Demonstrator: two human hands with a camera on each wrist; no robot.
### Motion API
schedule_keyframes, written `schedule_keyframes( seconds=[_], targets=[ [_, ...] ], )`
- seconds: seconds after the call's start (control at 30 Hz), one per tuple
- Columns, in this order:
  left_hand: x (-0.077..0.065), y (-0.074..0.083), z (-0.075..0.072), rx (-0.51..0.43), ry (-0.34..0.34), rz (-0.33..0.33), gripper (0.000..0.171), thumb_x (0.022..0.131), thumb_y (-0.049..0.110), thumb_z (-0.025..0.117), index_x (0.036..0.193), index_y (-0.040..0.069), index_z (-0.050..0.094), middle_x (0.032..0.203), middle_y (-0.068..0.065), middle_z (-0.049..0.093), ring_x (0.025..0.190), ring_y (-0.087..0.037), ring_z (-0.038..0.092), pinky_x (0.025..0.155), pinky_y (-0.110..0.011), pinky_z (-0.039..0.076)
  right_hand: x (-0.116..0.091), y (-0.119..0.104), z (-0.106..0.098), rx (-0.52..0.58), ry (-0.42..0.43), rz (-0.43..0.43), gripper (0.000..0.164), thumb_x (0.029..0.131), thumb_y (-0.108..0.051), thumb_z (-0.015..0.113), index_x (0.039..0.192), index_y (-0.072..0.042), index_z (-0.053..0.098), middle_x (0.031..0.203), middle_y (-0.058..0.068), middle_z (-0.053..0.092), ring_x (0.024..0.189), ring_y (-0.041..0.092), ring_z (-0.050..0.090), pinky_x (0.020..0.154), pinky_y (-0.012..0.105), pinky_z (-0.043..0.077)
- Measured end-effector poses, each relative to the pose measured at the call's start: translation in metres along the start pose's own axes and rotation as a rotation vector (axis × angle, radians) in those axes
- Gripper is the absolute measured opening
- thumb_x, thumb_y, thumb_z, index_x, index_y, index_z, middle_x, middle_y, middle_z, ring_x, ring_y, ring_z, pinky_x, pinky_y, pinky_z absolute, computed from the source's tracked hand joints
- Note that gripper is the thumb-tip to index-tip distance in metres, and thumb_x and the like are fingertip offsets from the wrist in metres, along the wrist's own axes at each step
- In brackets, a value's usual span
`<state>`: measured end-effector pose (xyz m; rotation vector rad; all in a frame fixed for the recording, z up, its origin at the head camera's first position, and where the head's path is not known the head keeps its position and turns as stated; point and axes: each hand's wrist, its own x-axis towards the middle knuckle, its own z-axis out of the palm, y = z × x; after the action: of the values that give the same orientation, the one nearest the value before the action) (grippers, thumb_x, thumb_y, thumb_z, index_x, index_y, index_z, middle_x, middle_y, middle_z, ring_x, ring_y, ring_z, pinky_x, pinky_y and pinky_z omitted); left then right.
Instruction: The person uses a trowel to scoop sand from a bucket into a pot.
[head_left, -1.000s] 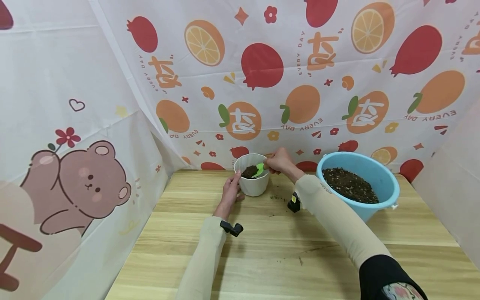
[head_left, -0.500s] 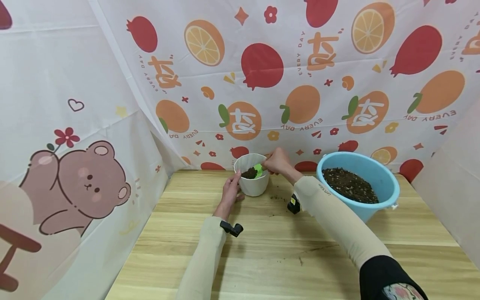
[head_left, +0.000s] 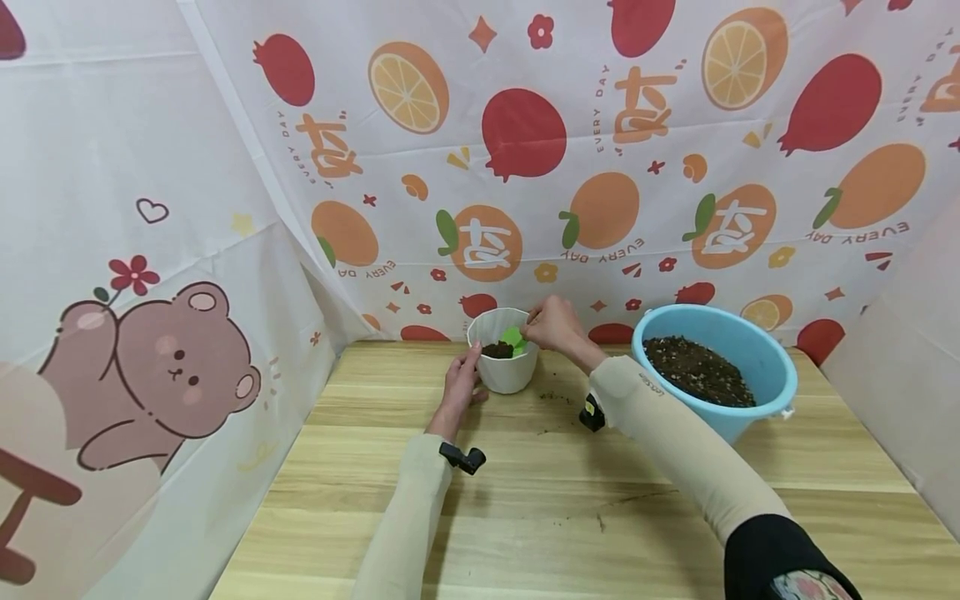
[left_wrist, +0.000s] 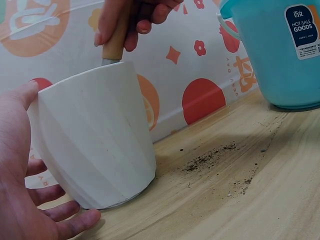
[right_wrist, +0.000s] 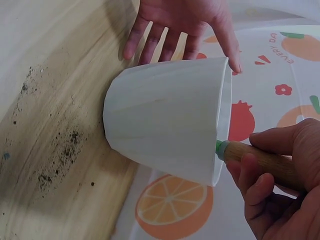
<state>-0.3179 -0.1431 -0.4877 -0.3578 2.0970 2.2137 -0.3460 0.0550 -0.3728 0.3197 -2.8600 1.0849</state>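
A white plant pot [head_left: 508, 377] with a ribbed wall stands upright near the back of the table, dark soil [head_left: 497, 351] showing inside. My left hand [head_left: 459, 387] rests against the pot's left side, its thumb at the rim and its fingers loosely spread in the left wrist view. Over the rim's right side, my right hand [head_left: 557, 323] grips the wooden handle [right_wrist: 262, 162] of a small garden trowel. The trowel's green blade [head_left: 513, 340] reaches down into the pot; its tip is hidden.
A light-blue bucket [head_left: 772, 358] partly filled with dark soil [head_left: 699, 372] stands right of the pot, beside my right forearm. Loose soil crumbs [left_wrist: 207, 159] lie on the wooden table [head_left: 360, 433]. A fruit-print cloth [head_left: 420, 192] hangs close behind the pot.
The trowel has turned inside the pot, so more of its green blade faces up. The soil showing in the pot has shifted slightly lower. My left hand stays in place.
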Motion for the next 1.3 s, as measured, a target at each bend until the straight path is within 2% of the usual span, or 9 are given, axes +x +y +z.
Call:
schedule_keyframes(
  seconds=[0.2,0.37,0.57,0.77,0.93,1.0,1.17,1.3],
  targets=[
    [0.001,0.000,0.001,0.019,0.014,0.014,0.082,0.094,0.074,0.048,0.148,0.013,0.043,0.150,-0.014,0.048,0.134,-0.033,0.056,0.098,-0.051,0.054,-0.001,-0.003,-0.005,-0.078,0.011,-0.055,0.013,0.088,-0.018,0.069,0.089,-0.008,0.077,0.072,0.005,0.074,0.057,0.014,0.057,0.053,0.025,0.045],
    [0.002,0.000,0.001,0.021,0.020,0.010,0.080,0.095,0.073,0.048,0.148,0.013,0.043,0.150,-0.014,0.048,0.134,-0.033,0.056,0.097,-0.050,0.055,-0.001,-0.005,-0.008,-0.100,0.014,-0.080,0.014,0.089,-0.019,0.070,0.095,-0.008,0.078,0.076,0.005,0.075,0.059,0.015,0.062,0.053,0.025,0.048],
    [0.000,-0.001,0.001,0.016,0.020,0.003,0.077,0.097,0.070,0.048,0.148,0.012,0.043,0.150,-0.014,0.047,0.133,-0.033,0.056,0.098,-0.050,0.054,-0.003,-0.006,-0.010,-0.100,0.023,-0.092,0.015,0.090,-0.020,0.072,0.097,-0.008,0.078,0.085,0.007,0.077,0.063,0.016,0.066,0.054,0.025,0.050],
    [0.000,0.000,0.002,0.013,0.017,0.005,0.078,0.096,0.071,0.048,0.148,0.013,0.043,0.150,-0.014,0.047,0.134,-0.033,0.056,0.098,-0.050,0.054,-0.004,-0.009,-0.014,-0.100,0.054,-0.104,0.013,0.090,-0.020,0.074,0.095,-0.009,0.078,0.085,0.007,0.077,0.066,0.018,0.067,0.055,0.026,0.050],
    [0.000,0.001,0.002,0.019,0.017,0.001,0.080,0.095,0.072,0.048,0.149,0.014,0.042,0.150,-0.014,0.047,0.134,-0.032,0.055,0.097,-0.049,0.054,-0.005,-0.010,-0.017,-0.101,0.077,-0.122,0.010,0.089,-0.021,0.075,0.091,-0.012,0.079,0.085,0.005,0.077,0.073,0.020,0.068,0.059,0.028,0.052],
    [-0.004,0.005,0.001,0.017,0.010,-0.005,0.078,0.097,0.070,0.047,0.150,0.013,0.041,0.151,-0.014,0.046,0.134,-0.033,0.055,0.099,-0.050,0.054,-0.005,-0.010,-0.018,-0.101,0.080,-0.124,0.010,0.089,-0.021,0.075,0.092,-0.012,0.079,0.087,0.005,0.077,0.075,0.021,0.069,0.061,0.029,0.053],
    [-0.004,0.005,0.001,0.004,-0.002,-0.003,0.079,0.098,0.068,0.047,0.151,0.011,0.039,0.153,-0.016,0.044,0.137,-0.036,0.053,0.100,-0.052,0.052,-0.007,-0.010,-0.023,-0.079,0.092,-0.131,0.012,0.089,-0.021,0.074,0.095,-0.011,0.079,0.091,0.007,0.079,0.080,0.024,0.072,0.067,0.034,0.058],
    [0.000,0.000,0.001,0.003,0.019,0.009,0.081,0.094,0.073,0.050,0.148,0.013,0.044,0.150,-0.014,0.047,0.134,-0.033,0.056,0.098,-0.049,0.054,-0.007,-0.010,-0.026,-0.055,0.118,-0.137,0.013,0.089,-0.021,0.073,0.095,-0.011,0.079,0.092,0.008,0.079,0.082,0.025,0.073,0.072,0.038,0.059]
  ],
)
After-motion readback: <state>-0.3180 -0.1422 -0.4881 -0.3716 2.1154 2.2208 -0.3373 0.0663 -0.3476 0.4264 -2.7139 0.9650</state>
